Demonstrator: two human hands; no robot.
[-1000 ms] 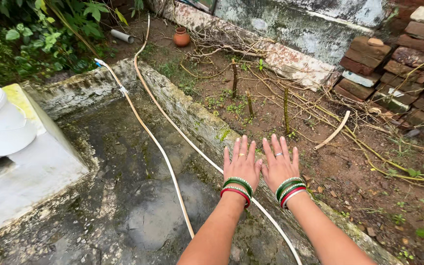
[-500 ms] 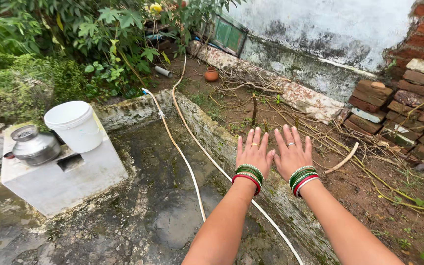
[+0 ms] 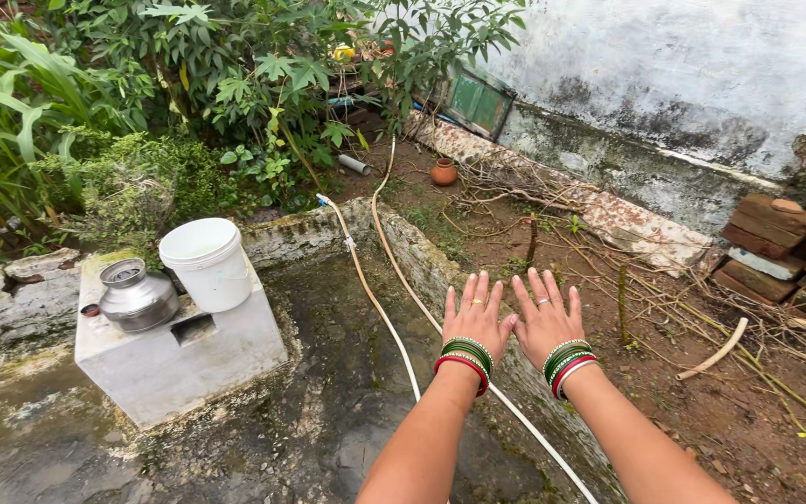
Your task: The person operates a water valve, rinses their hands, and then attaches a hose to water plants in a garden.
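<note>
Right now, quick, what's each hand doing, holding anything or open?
Left hand: open, fingers spread, holding nothing, held out above the hoses.
Right hand: open, fingers spread, holding nothing, beside the left.

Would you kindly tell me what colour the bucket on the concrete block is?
The bucket is white, clearest in the head view.

Both forearms are cut off by the bottom edge of the frame. The brick stack at centre right runs past the right edge. The yellow object among the upper-centre leaves is too small to identify
</note>
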